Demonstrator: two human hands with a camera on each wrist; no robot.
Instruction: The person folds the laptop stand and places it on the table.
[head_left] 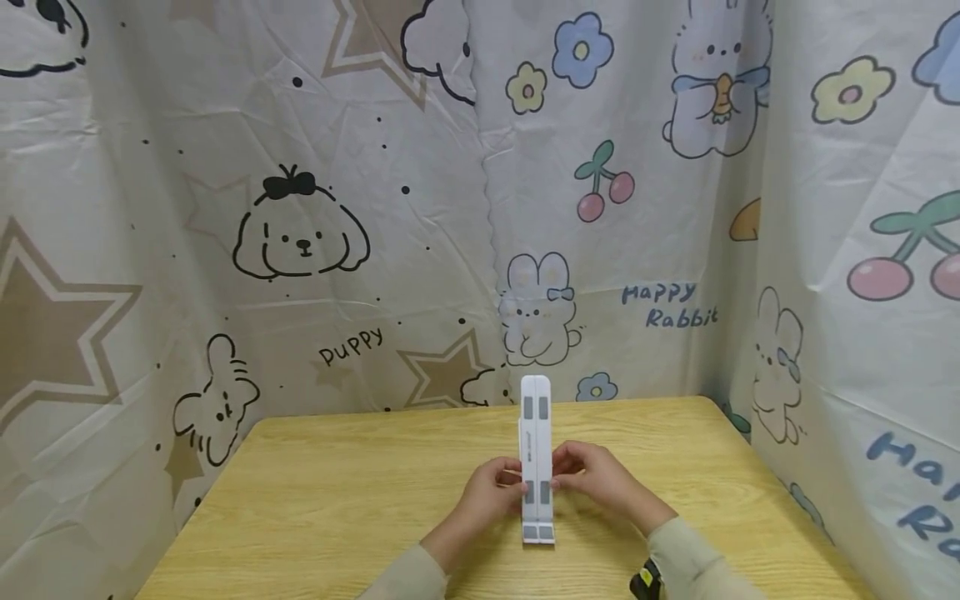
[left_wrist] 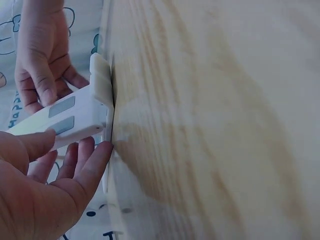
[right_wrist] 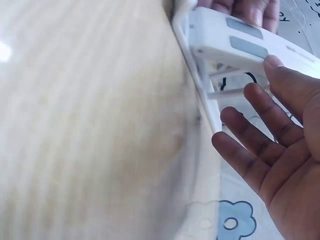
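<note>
White plastic forms a slim folding laptop stand (head_left: 536, 454), upright and raised, a little right of centre on the yellowish wood-grain table (head_left: 337, 492). Its long face is turned towards the person, with grey pads (head_left: 545, 492) set in pairs near the top, lower down and on the small lip at the bottom. The wrist views show the upper bar lifted at an angle from a base (right_wrist: 211, 112) that lies along the tabletop, with thin struts (right_wrist: 227, 94) between the two.

The person's left hand (head_left: 491, 493) holds the stand's left side, its thumb on the bar beside a lower pad and its other fingers curved behind and below. The right hand (head_left: 600, 479) holds the opposite side, thumb at the bar's edge, the remaining fingers spread and gently bent near the base. How firmly either hand grips cannot be told.

Pale beige sleeves (head_left: 693, 558) cover both forearms, and a black-and-yellow object (head_left: 647, 581) shows beside the right one; what it is remains unclear. Off-white cloth (head_left: 420, 192) hangs behind and at both sides of the table, printed with puppies, rabbits, stars, flowers, cherries and the words "puppy" and "Happy Rabbit".
</note>
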